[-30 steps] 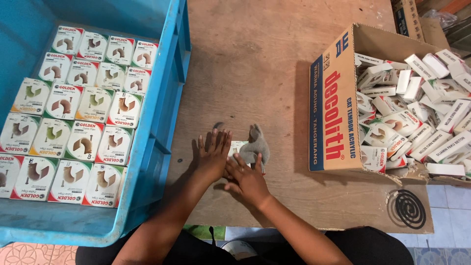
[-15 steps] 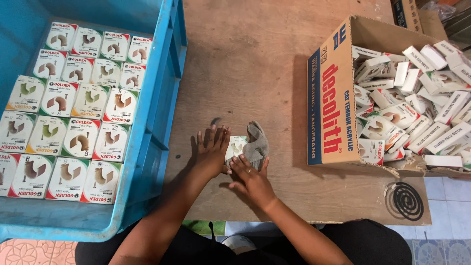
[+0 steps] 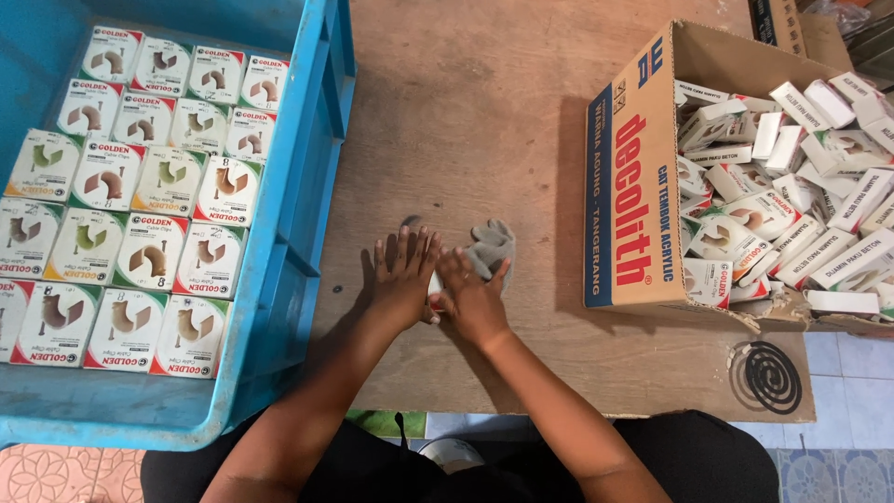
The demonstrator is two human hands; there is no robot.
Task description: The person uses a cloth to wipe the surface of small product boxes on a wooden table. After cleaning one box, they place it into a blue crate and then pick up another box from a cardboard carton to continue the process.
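My left hand (image 3: 402, 275) lies on the wooden table (image 3: 484, 112) with its fingers spread, pressing down on a small white box (image 3: 434, 283) that is almost fully hidden between my hands. Touching it on the right, my right hand (image 3: 470, 300) holds a crumpled grey cloth (image 3: 492, 244) against the box. Most of the cloth sticks out beyond my right fingertips.
A blue plastic crate (image 3: 296, 233) at the left holds neat rows of small white boxes (image 3: 140, 196). An open cardboard carton (image 3: 633, 196) at the right is full of jumbled small boxes (image 3: 792, 186). A black spiral coil (image 3: 767, 376) lies near the table's front right corner.
My two hands have closed together over the small box, which showed more between them before. The grey cloth has shifted a little under my right hand.
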